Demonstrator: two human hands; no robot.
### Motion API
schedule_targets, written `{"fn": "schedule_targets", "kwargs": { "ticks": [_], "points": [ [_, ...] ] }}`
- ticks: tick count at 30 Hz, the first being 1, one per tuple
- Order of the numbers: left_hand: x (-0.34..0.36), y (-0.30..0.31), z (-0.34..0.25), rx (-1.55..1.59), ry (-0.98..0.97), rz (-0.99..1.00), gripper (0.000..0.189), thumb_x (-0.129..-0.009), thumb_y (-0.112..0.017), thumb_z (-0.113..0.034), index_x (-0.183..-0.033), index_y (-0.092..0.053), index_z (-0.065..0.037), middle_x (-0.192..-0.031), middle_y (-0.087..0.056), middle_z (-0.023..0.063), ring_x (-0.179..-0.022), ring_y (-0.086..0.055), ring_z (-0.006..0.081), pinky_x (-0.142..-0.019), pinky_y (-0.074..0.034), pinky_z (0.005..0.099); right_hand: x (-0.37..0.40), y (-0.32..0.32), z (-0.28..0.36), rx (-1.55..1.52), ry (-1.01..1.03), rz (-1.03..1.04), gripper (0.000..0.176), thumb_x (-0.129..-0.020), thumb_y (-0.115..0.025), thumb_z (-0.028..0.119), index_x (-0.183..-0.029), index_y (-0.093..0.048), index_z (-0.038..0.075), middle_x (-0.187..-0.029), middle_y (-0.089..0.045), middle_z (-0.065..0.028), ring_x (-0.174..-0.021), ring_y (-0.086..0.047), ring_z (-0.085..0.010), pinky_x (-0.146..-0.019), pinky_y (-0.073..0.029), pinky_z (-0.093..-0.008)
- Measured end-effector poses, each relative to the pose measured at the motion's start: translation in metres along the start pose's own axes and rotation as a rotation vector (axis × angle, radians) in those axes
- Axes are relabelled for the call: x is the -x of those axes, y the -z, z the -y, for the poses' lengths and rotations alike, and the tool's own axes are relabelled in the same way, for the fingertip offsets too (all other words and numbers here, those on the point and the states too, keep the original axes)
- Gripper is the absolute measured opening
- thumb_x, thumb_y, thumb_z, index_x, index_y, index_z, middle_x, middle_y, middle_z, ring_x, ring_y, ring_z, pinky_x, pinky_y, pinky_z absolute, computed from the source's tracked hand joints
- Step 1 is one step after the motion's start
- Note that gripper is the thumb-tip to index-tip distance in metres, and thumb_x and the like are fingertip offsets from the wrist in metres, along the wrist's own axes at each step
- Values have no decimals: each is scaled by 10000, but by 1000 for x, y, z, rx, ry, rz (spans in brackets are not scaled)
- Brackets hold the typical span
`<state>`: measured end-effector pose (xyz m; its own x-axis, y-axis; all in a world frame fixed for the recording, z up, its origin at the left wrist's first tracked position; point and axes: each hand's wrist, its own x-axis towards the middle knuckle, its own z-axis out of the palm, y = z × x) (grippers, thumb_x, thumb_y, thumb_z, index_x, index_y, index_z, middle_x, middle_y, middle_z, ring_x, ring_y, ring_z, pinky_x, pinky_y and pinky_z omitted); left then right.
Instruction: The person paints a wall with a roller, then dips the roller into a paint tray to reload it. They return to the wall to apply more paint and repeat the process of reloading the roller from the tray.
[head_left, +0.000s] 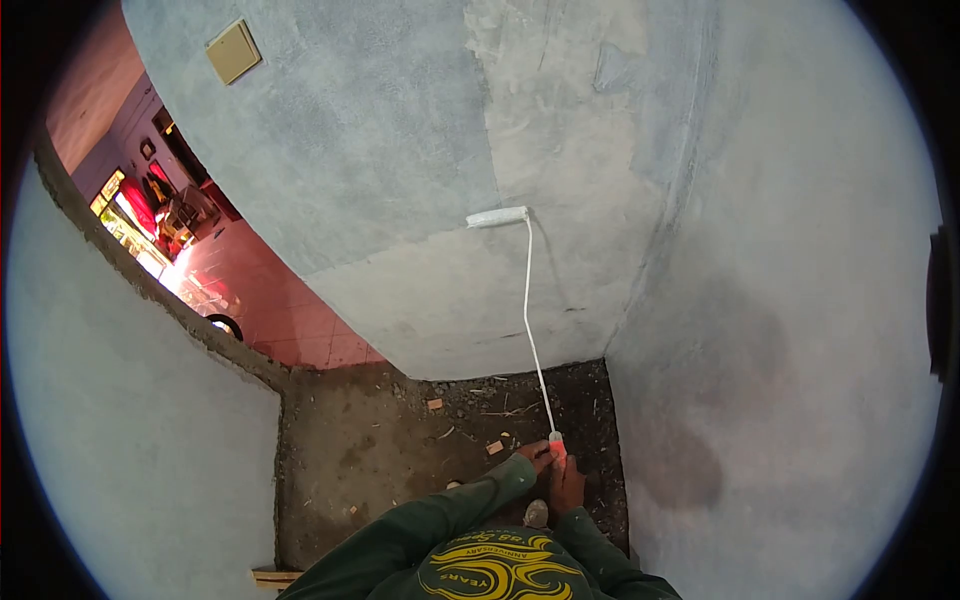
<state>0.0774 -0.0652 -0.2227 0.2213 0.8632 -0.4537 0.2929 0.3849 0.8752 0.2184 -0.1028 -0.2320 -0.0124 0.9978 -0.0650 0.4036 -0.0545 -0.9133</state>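
A paint roller [497, 217] with a white sleeve rests against the wall in front of me, its long thin white rod running down to a red handle. My left hand [538, 457] is closed at the upper part of that handle. Just below and to the right, my right hand [567, 488] is wrapped round the handle's lower part. The wall [420, 290] around the roller is patchy, pale grey below and bluer on the upper left.
A side wall [780, 400] stands close on my right, another wall [150, 430] on my left. Rubble and wood scraps [495, 447] lie on the rough floor [350, 450]. At upper left, an opening shows a room with red tiles [260, 290]. A switch plate [233, 52] sits high on the wall.
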Motion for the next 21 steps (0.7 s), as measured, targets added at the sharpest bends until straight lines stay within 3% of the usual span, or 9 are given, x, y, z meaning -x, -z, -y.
{"fn": "schedule_targets", "kwargs": {
  "ticks": [5, 7, 11, 13, 21],
  "points": [
    [-11, 0, 10, -53, -37, 15, 309, -931, -526, -293, -1093, -587, -37, -955, -649, 99, -845, -589, 168, -764, -469, 320, -4, 2, 0, 0, 21, -12, 362, -956, -443, 333, -984, -482, -26, -759, -596, -253, -746, -613, -443, -570, -447, -440],
    [-16, -2, 12, -40, -21, 11, 231, -941, -521, -242, -1060, -570, -49, -847, -607, 43, -676, -555, 106, -576, -444, 289, -6, 1, -4, -1, 2, -2, 360, -957, -440, 331, -985, -481, -26, -755, -596, -253, -746, -611, -446, -569, -445, -443],
    [-20, -2, 11, -42, -47, -8, 235, -942, -528, -237, -1077, -564, -48, -866, -613, 44, -678, -557, 110, -583, -450, 278, -11, -1, -8, -1, 1, 11, 361, -961, -432, 328, -984, -482, -29, -757, -599, -255, -750, -606, -452, -571, -446, -451],
    [-22, -3, 10, 136, 36, 1, 270, -939, -517, -293, -1030, -582, -47, -864, -631, 65, -745, -569, 122, -659, -465, 294, -16, -3, -12, -8, 10, 2, 356, -955, -443, 323, -977, -483, -30, -748, -590, -257, -737, -607, -447, -561, -440, -448],
    [-38, 7, 8, 107, -18, -30, 227, -938, -528, -260, -1015, -563, -49, -839, -614, 55, -730, -557, 117, -631, -456, 290, -33, -9, -18, 37, 89, -57, 373, -950, -448, 347, -986, -490, -22, -780, -610, -264, -754, -605, -453, -567, -444, -481]
  ]
}}
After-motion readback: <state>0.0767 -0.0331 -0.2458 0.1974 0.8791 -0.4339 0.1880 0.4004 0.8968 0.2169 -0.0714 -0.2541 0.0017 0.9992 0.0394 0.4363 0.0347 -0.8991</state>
